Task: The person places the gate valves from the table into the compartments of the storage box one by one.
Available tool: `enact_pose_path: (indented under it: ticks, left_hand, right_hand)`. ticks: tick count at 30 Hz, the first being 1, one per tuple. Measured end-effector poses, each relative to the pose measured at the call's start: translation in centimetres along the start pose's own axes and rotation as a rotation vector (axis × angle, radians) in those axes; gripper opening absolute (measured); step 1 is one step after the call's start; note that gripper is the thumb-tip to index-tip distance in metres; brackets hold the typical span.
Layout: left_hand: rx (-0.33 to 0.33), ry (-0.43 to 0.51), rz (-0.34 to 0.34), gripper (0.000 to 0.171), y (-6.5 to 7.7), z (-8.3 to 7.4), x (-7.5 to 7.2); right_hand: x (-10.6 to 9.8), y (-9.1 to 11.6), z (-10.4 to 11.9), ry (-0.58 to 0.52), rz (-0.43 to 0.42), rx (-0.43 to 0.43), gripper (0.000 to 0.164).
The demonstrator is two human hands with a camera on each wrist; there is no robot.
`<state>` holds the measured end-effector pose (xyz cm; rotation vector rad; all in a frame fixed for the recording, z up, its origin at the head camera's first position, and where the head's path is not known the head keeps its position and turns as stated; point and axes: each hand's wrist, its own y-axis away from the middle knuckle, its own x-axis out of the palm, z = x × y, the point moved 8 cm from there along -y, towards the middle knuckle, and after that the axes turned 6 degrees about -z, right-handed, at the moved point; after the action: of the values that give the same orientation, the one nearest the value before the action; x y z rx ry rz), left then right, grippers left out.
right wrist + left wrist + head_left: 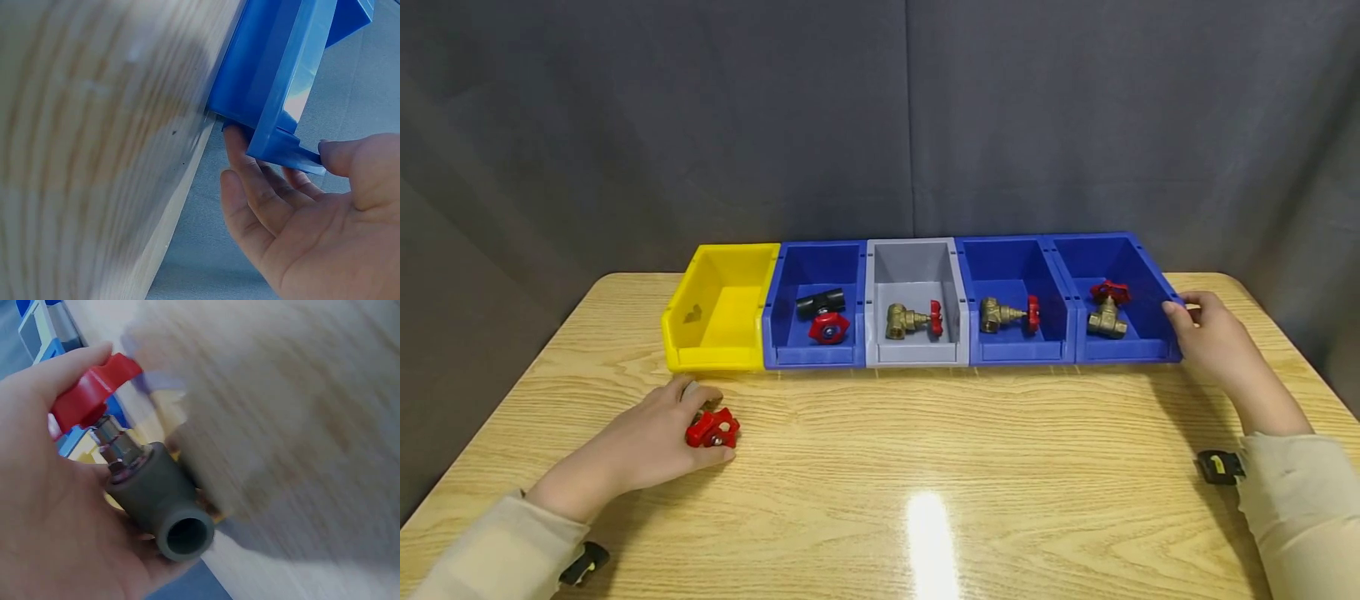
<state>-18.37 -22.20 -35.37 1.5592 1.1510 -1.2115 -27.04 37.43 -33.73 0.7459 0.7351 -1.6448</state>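
My left hand (651,435) holds a valve with a red handwheel (713,429) just over the table, in front of the yellow bin (715,358). In the left wrist view the valve's dull grey-green body (153,494) lies against the curled fingers, and the thumb is along the red wheel. At the far right my right hand (1219,346) grips the outer side of the last blue bin (1127,350), thumb at the rim, fingers against the outside wall. A brass valve with a red handwheel (1107,317) lies inside that bin.
Left to right stand the yellow bin, a blue bin (814,357) with a black red-wheeled valve (823,315), a grey bin (917,355) and another blue bin (1021,352), each with a brass valve, then the gripped bin. A dark curtain (850,125) hangs behind the wooden table (850,467).
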Motion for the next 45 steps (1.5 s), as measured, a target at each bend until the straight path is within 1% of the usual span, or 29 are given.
enact_pose_path:
  ticks: [2, 6, 9, 12, 14, 20, 26, 29, 37, 42, 45]
  left_hand:
    - [-0.022, 0.005, 0.01, 0.084, 0.1, 0.2, 0.0]
    - [-0.043, 0.007, 0.017, 0.085, 0.1, 0.2, 0.0]
    - [-0.048, 0.004, 0.015, 0.084, 0.1, 0.3, 0.0]
    - [-0.044, -0.004, 0.0, 0.081, 0.1, 0.4, -0.1]
    - [-0.037, -0.008, -0.02, 0.077, 0.1, 0.4, -0.2]
    - [0.017, -0.029, -0.116, 0.068, 0.2, -0.1, -1.1]
    - [0.062, -0.073, -0.187, 0.067, 0.4, -0.9, -2.2]
    - [0.085, -0.086, -0.208, 0.066, 0.4, -1.3, -2.7]
    - [0.103, -0.083, -0.243, 0.064, 0.6, -1.7, -3.8]
    - [0.11, -0.088, -0.264, 0.066, 0.5, -1.7, -4.5]
    - [0.121, -0.097, -0.292, 0.071, 0.3, -1.8, -5.0]
  right_hand:
    - [0.0, 0.0, 0.0, -0.002, 0.003, 0.0, 0.064]
    - [0.1, 0.0, 0.1, -0.003, 0.005, 0.0, 0.066]
    - [0.1, 0.0, 0.2, -0.001, 0.003, -0.005, 0.065]
    - [0.0, 0.0, 0.2, -0.001, 0.001, -0.007, 0.064]
    - [0.0, 0.0, 0.2, 0.0, 0.0, -0.007, 0.063]
    - [0.0, 0.1, 0.3, -0.001, -0.001, -0.01, 0.063]
    - [0.0, 0.1, 0.3, -0.002, -0.003, -0.013, 0.062]
    - [0.0, 0.2, 0.2, 0.001, -0.001, -0.011, 0.062]
    - [0.0, 0.2, 0.3, 0.004, 0.009, -0.001, 0.064]
    - [0.1, 0.1, 0.1, -0.001, 0.01, 0.002, 0.067]
    - [0.1, 0.1, 0.1, -0.001, 0.011, 0.003, 0.066]
